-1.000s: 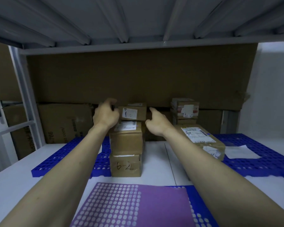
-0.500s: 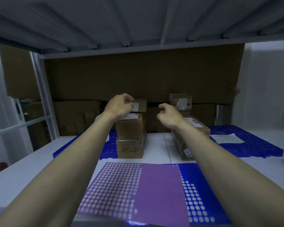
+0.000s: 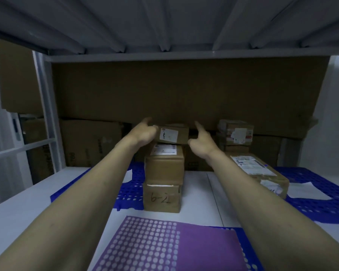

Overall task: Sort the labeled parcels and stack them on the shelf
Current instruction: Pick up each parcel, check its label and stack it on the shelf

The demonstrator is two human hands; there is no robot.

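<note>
From the head camera, we see our left hand (image 3: 143, 133) touching the left end of the small top box (image 3: 172, 134). Its fingers look curled at the box's edge, but we cannot tell if they really hold it. Half a second ago this hand was a closed fist in front of the box; now it is pushed further in and spread more.

Our right hand (image 3: 201, 143) is just beside the right end of the box, not touching it. Its pointing finger sticks out and the other fingers are loose. It holds nothing. Before, it was curled more.

The small top box sits a bit tilted on the middle box (image 3: 164, 166), and that one sits on the bottom box (image 3: 161, 197) with "6-2" written on it. The stack stands on the white shelf (image 3: 196, 192), touching the blue mat (image 3: 129, 190).

A long parcel (image 3: 262, 173) lies to the right, with two more boxes (image 3: 235, 135) stacked behind it. A purple sheet (image 3: 204, 249) lies close to us.

The camera is nearer the stack now.
</note>
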